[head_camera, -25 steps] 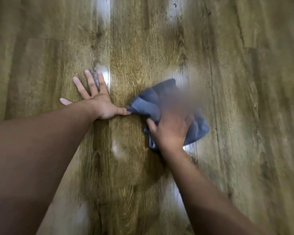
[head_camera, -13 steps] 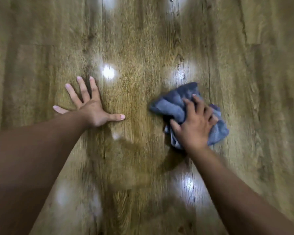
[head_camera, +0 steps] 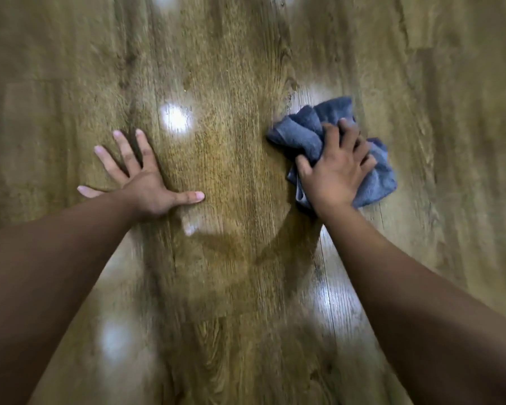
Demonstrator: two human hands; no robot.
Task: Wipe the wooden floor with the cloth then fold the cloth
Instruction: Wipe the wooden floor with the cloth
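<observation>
The shiny brown wooden floor [head_camera: 231, 83] fills the frame, the left hand [head_camera: 146, 182] lies flat at middle left, and the right hand [head_camera: 333, 173] grips the bunched blue cloth [head_camera: 307, 127] at middle right.

Bright light glare [head_camera: 175, 121] on glossy planks

- The wooden floor [head_camera: 240, 159] lies bare between the two hands, a wide strip open for passing.
- The left hand [head_camera: 146, 185], spread flat, blocks the left side.
- The bunched blue cloth [head_camera: 307, 133] under the right hand [head_camera: 333, 173] blocks the right.
- Beyond both, only open floor.
</observation>
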